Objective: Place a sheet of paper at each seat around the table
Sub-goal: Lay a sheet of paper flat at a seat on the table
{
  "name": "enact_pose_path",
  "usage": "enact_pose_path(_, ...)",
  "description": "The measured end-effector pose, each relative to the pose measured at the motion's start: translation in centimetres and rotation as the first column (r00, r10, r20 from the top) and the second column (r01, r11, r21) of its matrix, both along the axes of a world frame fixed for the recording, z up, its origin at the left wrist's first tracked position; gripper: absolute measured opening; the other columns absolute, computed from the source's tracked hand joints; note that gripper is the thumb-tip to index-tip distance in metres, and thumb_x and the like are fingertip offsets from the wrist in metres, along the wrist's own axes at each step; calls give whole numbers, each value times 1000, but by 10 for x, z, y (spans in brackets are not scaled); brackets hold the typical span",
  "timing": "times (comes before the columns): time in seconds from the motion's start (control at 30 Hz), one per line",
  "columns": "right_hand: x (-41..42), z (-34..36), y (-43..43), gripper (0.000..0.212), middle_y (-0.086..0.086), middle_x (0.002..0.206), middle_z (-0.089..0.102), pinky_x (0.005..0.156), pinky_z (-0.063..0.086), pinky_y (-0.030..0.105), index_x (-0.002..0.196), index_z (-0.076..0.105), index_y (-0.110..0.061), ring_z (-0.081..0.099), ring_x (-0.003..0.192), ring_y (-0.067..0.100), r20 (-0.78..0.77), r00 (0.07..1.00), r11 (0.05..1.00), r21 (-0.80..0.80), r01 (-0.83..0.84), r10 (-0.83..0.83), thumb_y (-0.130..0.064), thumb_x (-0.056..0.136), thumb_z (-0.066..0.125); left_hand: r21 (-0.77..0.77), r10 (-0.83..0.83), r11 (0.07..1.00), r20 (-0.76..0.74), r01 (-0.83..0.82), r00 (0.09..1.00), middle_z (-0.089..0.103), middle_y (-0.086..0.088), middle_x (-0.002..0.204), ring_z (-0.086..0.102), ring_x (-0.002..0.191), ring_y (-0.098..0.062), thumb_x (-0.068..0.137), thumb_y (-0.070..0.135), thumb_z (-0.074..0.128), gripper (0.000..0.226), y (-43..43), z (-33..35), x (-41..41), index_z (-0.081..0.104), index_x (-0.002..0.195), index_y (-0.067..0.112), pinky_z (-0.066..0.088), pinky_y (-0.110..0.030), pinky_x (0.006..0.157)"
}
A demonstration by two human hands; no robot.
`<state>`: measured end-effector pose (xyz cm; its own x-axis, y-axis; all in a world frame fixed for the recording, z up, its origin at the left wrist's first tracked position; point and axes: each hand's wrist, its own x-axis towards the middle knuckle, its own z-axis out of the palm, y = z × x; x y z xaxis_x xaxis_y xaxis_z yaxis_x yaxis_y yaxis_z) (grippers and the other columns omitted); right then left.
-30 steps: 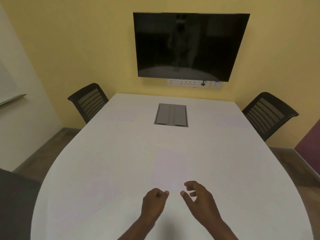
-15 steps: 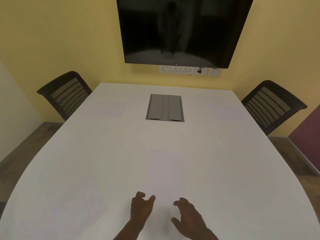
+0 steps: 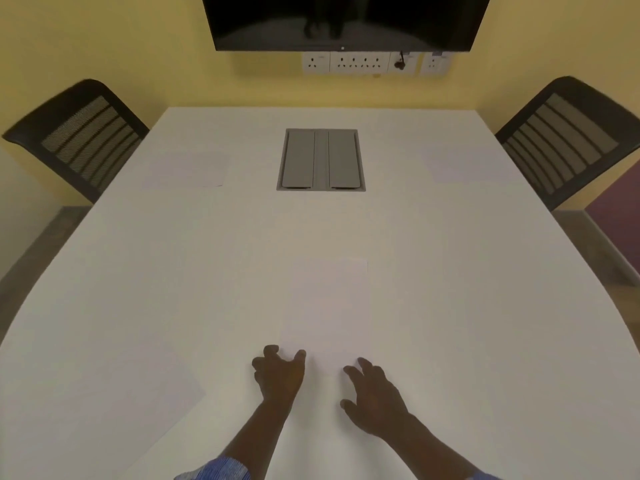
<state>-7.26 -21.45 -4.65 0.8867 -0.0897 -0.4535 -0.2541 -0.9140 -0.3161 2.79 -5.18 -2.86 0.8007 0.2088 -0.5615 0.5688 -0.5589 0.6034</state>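
Observation:
A white sheet of paper point(image 3: 323, 306) lies flat on the white table point(image 3: 450, 271) just ahead of me. My left hand point(image 3: 278, 374) rests at its near left corner, fingers curled loosely and apart. My right hand point(image 3: 374, 396) hovers at its near right edge with fingers spread. Neither hand holds anything. Another sheet point(image 3: 187, 169) lies at the far left seat by a black chair point(image 3: 81, 136). A third sheet point(image 3: 464, 164) lies at the far right seat by the other black chair point(image 3: 568, 140). A further sheet point(image 3: 121, 403) lies at the near left.
A grey cable hatch point(image 3: 321, 160) is set into the table's far middle. A dark wall screen point(image 3: 346, 20) hangs above a row of sockets point(image 3: 374, 63) on the yellow wall. The table's edges curve inward toward me on both sides.
My view has tilted down and closer to the table. Both hands have opened slightly and stay at the near edge of the centre sheet, which has not moved.

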Motion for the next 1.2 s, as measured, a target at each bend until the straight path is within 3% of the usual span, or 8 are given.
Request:
enact_pose_path(0.37, -2, -1, -3, 67, 0, 164, 21, 108, 39, 33, 152, 33, -28, 31, 144, 19, 36, 999, 999, 31, 18, -19, -50, 91, 54, -197, 187, 962, -37, -190, 982, 57, -13, 137, 56, 122, -33, 83, 41, 74, 67, -11, 3, 23, 47, 137, 14, 43, -41, 106)
enact_pose_path(0.57, -2, 3, -6, 67, -2, 165, 21, 112, 37, 33, 153, 32, -29, 29, 147, 17, 55, 997, 995, 89, 51, -56, -50, 93, 55, 2, -33, 999, 61, 33, 998, 70, -9, 87, 64, 87, -34, 83, 23, 69, 14, -14, 14, 46, 63, 78, 11, 52, -38, 82)
enact_pose_path(0.7, -2, 8, 0, 62, 10, 152, 44, 112, 36, 27, 147, 44, -15, 43, 141, 21, 185, 929, 927, 264, 267, -320, -42, 94, 63, 5, -75, 997, 118, 75, 990, 51, -1, 72, 55, 70, -32, 81, 13, 65, 25, -20, 26, 46, 45, 67, 17, 50, -35, 68)
enact_pose_path(0.77, -2, 16, 6, 50, 12, 127, 63, 101, 48, 30, 132, 58, -13, 63, 117, 27, 154, 714, 686, 471, 555, -683, -38, 90, 72, -85, -21, 996, 111, 31, 994, 58, -1, 88, 63, 72, -30, 84, 14, 67, 11, -22, 34, 43, 59, 91, 16, 61, -42, 75)
enact_pose_path(0.83, -1, 27, 11, 46, 13, 108, 69, 91, 57, 40, 121, 61, -13, 69, 94, 30, -229, 414, 202, 610, 766, -881, -44, 89, 72, -202, 36, 979, 81, -19, 996, 61, -2, 103, 61, 66, -18, 87, 16, 68, 32, -24, 38, 36, 62, 118, 11, 63, -44, 74)
enact_pose_path(0.93, -5, 43, 16, 51, 20, 98, 69, 77, 62, 46, 110, 57, -4, 70, 81, 34, -708, 185, -407, 577, 708, -682, -48, 88, 73, -350, 84, 935, 65, -56, 994, 60, -7, 111, 61, 78, -15, 90, 16, 69, 41, -27, 47, 18, 58, 129, 8, 63, -39, 65)
enact_pose_path(1.07, -12, 59, 18, 56, 26, 113, 68, 91, 58, 51, 127, 52, -4, 71, 97, 40, -761, 149, -572, 587, 573, -631, -39, 89, 74, -497, 161, 860, 48, -116, 986, 65, -9, 107, 66, 94, -26, 90, 14, 70, 16, -33, 61, -17, 65, 106, 16, 59, -29, 54)
enact_pose_path(1.2, -19, 71, 12, 80, 19, 120, 62, 94, 57, 52, 155, 25, -23, 69, 98, 37, -673, 113, -545, 675, 497, -731, -10, 92, 73, -591, 172, 796, 15, -130, 985, 73, -5, 88, 70, 81, -23, 89, 9, 70, 11, -41, 80, -56, 67, 89, 20, 58, -27, 51)
